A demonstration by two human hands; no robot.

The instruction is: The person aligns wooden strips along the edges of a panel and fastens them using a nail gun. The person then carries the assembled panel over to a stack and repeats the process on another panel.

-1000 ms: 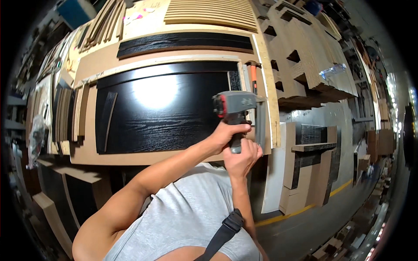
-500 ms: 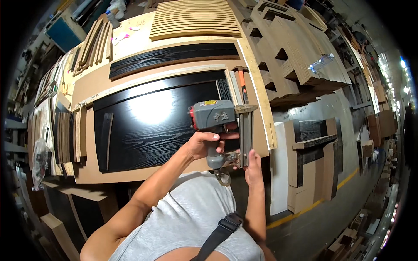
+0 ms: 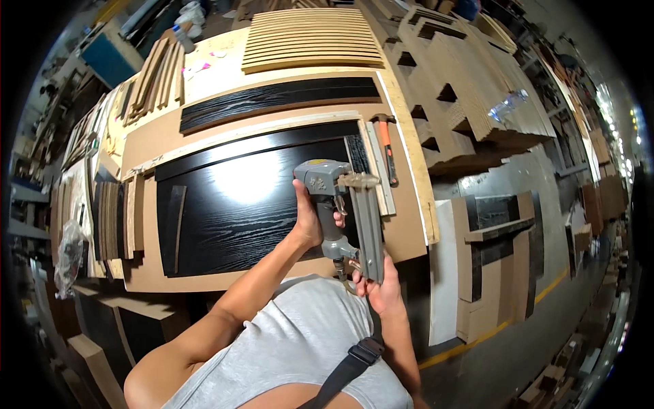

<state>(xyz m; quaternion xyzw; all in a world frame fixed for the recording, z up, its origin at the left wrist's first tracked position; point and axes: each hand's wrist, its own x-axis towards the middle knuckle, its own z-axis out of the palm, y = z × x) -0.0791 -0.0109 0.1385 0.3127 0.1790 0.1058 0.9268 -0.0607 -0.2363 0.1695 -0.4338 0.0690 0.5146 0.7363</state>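
Observation:
A grey pneumatic nail gun (image 3: 321,180) is held up in front of my chest, over the near right part of a glossy black wood-grain panel (image 3: 225,235). My left hand (image 3: 310,219) is wrapped around the handle just below the gun's head, thumb up along its side. At the near end of the long metal magazine, my right hand (image 3: 383,286) is closed around it. A hose fitting (image 3: 340,268) shows under the handle. On the panel lie a dark strip (image 3: 178,228) at the left and a short black piece (image 3: 354,153) at the far right.
An orange-handled hammer (image 3: 386,146) lies right of the panel. Beyond are a long black board (image 3: 279,102) and a slatted wood stack (image 3: 310,41). Cardboard stacks (image 3: 477,88) stand at the right, with a plastic bottle (image 3: 508,105) on top. Wood strips (image 3: 109,218) stand at left.
The nail gun has turned, its magazine swinging toward me at the near end. My right hand has gone from open fingers beside the magazine to gripping it. My left hand sits farther left.

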